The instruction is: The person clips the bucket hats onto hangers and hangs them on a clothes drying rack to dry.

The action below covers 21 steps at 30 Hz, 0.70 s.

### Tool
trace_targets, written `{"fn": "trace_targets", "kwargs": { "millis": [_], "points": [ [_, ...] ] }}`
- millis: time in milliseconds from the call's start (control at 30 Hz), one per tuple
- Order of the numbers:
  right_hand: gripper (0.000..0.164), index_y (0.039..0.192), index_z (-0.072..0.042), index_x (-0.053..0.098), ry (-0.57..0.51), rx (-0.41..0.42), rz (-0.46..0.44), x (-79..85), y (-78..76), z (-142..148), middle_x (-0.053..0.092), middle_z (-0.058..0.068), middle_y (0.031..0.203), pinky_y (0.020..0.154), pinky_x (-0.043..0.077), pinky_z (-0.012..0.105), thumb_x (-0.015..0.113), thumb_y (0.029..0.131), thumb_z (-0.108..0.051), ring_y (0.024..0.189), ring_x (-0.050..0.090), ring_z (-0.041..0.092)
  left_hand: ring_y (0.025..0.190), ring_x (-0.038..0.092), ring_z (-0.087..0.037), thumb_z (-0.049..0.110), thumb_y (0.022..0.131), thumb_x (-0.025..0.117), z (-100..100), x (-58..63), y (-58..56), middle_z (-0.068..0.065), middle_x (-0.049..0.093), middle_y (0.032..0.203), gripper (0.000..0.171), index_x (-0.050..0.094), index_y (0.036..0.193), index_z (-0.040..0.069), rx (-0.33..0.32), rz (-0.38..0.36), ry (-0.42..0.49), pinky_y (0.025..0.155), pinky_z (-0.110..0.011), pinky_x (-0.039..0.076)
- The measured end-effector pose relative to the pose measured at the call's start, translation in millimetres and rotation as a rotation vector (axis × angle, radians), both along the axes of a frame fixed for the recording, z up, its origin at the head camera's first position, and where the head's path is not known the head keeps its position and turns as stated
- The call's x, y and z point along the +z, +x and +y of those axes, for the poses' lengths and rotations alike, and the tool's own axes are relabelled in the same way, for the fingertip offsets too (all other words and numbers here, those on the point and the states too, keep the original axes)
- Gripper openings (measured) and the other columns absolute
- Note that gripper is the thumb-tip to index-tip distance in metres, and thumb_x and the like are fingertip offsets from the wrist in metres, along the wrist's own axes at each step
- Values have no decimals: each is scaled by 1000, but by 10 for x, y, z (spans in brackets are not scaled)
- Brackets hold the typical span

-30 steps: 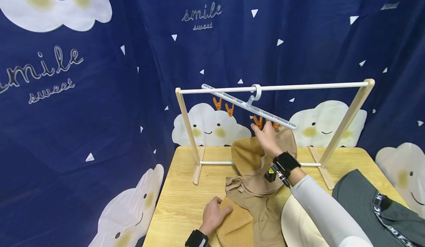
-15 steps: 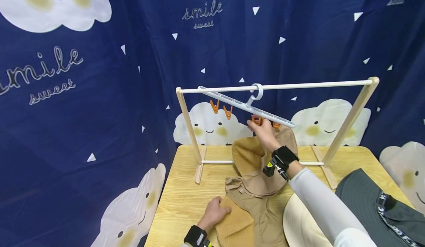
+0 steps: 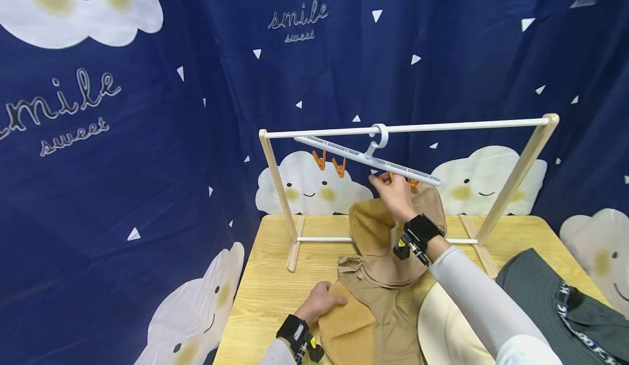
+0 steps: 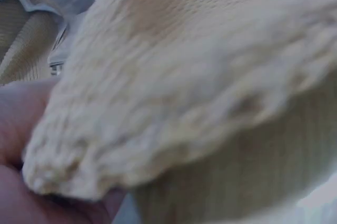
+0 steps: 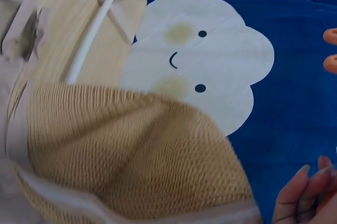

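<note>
In the head view, my left hand (image 3: 320,303) pinches the edge of a mustard ribbed-knit part of a tan garment (image 3: 388,305) spread on the table; the left wrist view shows the thick knit edge (image 4: 131,129) between thumb and fingers. My right hand (image 3: 395,195) is raised under a white hanger (image 3: 339,149) and pinches one of its orange clips (image 3: 389,178), mostly covered by the fingers. Right of it, another orange clip (image 3: 413,183) meets the garment's raised upper part. Two more orange clips hang at the hanger's left half. In the right wrist view, my fingertips (image 5: 295,187) show at lower right.
The hanger hooks over the white rail (image 3: 467,126) of a wooden stand on the table (image 3: 265,283). A cream brimmed hat (image 3: 437,321) and a dark grey hat (image 3: 530,288) lie at right, under and beside the right arm. A blue cloud-print curtain (image 3: 314,70) hangs behind.
The hanger's left end has dipped a little and its right end has risen. My right hand and the garment's upper part have shifted slightly right; my left hand still pinches the knit edge.
</note>
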State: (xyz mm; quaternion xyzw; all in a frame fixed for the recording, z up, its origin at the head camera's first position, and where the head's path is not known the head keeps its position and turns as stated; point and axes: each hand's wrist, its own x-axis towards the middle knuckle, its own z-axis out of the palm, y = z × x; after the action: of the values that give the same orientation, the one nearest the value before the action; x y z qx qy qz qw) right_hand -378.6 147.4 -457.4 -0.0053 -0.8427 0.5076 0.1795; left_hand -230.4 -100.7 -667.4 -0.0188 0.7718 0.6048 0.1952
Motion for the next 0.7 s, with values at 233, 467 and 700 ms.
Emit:
{"fn": "trace_targets", "kwargs": {
  "millis": [233, 467, 700],
  "points": [
    [30, 103, -3, 71, 72, 80, 8, 12, 13, 57, 70, 15, 97, 79, 44, 38, 68, 99, -33, 88, 61, 29, 73, 66, -17, 4, 81, 76, -130, 100, -46, -10, 68, 98, 59, 51, 134, -9, -88, -74, 53, 66, -32, 57],
    [35, 109, 0, 70, 110, 111, 11, 15, 17, 89, 69, 18, 99, 80, 44, 38, 65, 102, -34, 90, 62, 31, 76, 68, -16, 12, 91, 78, -163, 250, -20, -7, 71, 96, 41, 61, 127, 0, -67, 13, 32, 69, -29, 54],
    [39, 108, -2, 70, 86, 133, 14, 13, 19, 102, 68, 13, 96, 77, 43, 37, 66, 102, -40, 85, 58, 27, 93, 63, -23, 10, 94, 71, -216, 511, 17, -14, 62, 110, 56, 46, 141, -8, -5, 109, -66, 80, -36, 52]
  ]
}}
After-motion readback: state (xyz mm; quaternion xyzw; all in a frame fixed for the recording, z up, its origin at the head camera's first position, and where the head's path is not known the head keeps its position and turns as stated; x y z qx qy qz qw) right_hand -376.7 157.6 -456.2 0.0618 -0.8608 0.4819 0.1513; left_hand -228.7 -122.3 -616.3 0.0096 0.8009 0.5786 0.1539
